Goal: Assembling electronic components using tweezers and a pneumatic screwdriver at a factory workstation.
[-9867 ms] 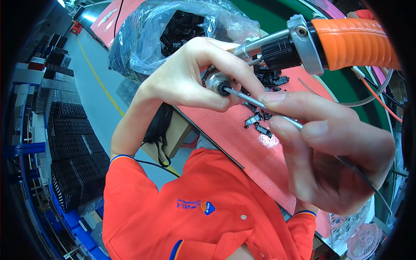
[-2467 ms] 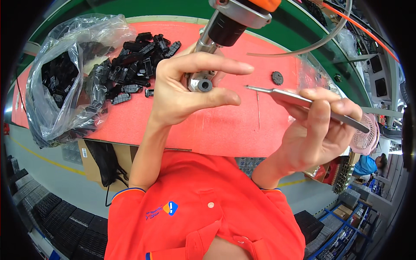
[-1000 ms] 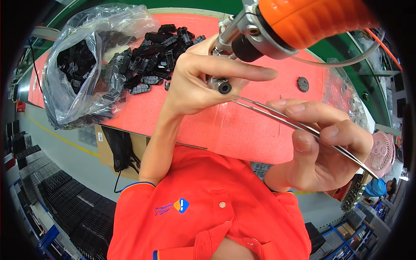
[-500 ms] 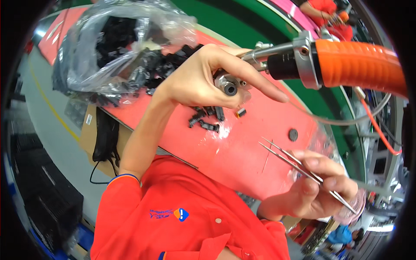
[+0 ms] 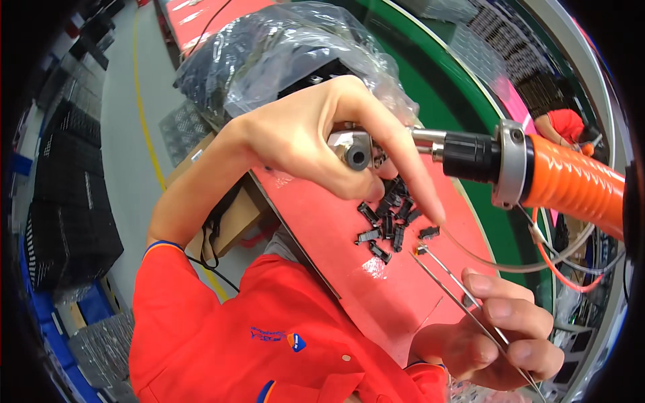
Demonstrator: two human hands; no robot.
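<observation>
My left hand [image 5: 302, 138] curls round a metal fitting [image 5: 347, 142] with a black ring-shaped end, joined to a metal rod. My right hand [image 5: 510, 322] holds a pair of long, thin tweezers [image 5: 470, 310] between thumb and fingers. The tweezer tips stand slightly apart. Right by them is a small black and yellow part [image 5: 421, 250]; whether they touch it I cannot tell. Several small black plastic pieces [image 5: 398, 236] lie loose on the red tabletop [image 5: 396, 302], beneath and beside my left hand.
An orange ribbed sleeve [image 5: 571, 180] with a metal clamp [image 5: 508, 164] juts in from the right. Below it hang a clear tube [image 5: 531, 267] and a red tube [image 5: 561, 274]. A clear plastic bag [image 5: 302, 57] covers the table's far part, beside a green surface [image 5: 447, 101].
The view has swung, so table and bag sit differently. The tweezer tips have come close to the black and yellow part. My left hand keeps its grip on the metal fitting.
</observation>
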